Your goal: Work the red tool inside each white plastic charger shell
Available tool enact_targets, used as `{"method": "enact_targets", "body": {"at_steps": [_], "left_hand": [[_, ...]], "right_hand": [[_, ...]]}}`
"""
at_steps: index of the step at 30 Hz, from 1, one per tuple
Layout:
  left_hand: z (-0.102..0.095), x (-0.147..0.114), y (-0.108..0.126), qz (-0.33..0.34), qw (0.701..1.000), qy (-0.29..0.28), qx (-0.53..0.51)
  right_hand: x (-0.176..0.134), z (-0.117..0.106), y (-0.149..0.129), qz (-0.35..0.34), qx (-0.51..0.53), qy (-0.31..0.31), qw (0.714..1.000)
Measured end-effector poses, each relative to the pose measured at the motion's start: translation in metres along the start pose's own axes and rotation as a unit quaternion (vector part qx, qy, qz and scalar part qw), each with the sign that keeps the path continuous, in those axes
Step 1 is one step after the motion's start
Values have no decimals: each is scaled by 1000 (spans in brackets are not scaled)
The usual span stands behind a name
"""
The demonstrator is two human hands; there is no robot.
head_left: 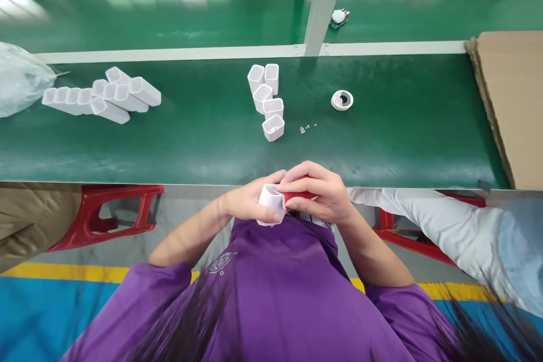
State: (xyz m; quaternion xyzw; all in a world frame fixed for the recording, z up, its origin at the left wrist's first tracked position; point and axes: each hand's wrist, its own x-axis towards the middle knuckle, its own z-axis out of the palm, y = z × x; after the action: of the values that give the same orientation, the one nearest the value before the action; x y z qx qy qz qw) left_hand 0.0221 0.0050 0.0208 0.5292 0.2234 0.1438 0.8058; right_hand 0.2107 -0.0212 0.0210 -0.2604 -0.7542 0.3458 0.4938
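My left hand point(250, 198) grips a white, open-ended plastic housing point(268, 198), tilted just in front of the table edge. Closed around a red object point(302, 195), my right hand point(322, 195) presses up to the housing's open rim. The fingers cover most of that red object, so its kind is unclear. Beyond my hands, several similar white housings point(274, 127) stand in a loose column on the green table point(203, 141). A few small white scraps point(302, 130) lie to the right of the column.
More white housings point(110, 110) lie in a group at left, beside a clear plastic bag point(23, 79). A white ring-shaped item point(342, 100) sits right of centre. Cardboard point(515, 107) covers the right end. Behind a metal post point(324, 0) is a small white-topped part point(339, 17). People sit on both sides.
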Motion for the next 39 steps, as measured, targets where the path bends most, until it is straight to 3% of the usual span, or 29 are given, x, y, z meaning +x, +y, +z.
{"method": "enact_targets", "body": {"at_steps": [3,5,9,12,16,21,23,25,30,36,39], "left_hand": [[-4,-7,5,-2,993,67,102],[-3,-11,6,1,986,100,132],[6,-12,1,30,954,185,235],[10,-7,-6,76,925,232,290],[7,4,-18,120,912,259,296],[-5,6,-36,130,949,236,162],[-9,4,-40,110,958,237,115],[-12,5,-41,98,956,244,130],[-16,16,-38,157,912,288,246],[-18,16,-38,158,909,276,270],[-17,13,-39,138,923,261,246]], "right_hand": [[-5,-5,1,0,-11,-20,1000],[-7,-6,1,3,-34,-1,999],[-7,2,-5,8,-157,59,986],[-3,16,-8,-16,-239,47,970],[-4,27,-2,-30,-258,68,963],[-18,5,17,0,-267,91,959],[-22,-3,22,48,-245,150,957],[-20,-4,22,82,-176,191,962],[-4,20,11,168,-45,164,971],[-6,23,19,336,138,126,923],[-12,11,26,378,162,183,893]]}}
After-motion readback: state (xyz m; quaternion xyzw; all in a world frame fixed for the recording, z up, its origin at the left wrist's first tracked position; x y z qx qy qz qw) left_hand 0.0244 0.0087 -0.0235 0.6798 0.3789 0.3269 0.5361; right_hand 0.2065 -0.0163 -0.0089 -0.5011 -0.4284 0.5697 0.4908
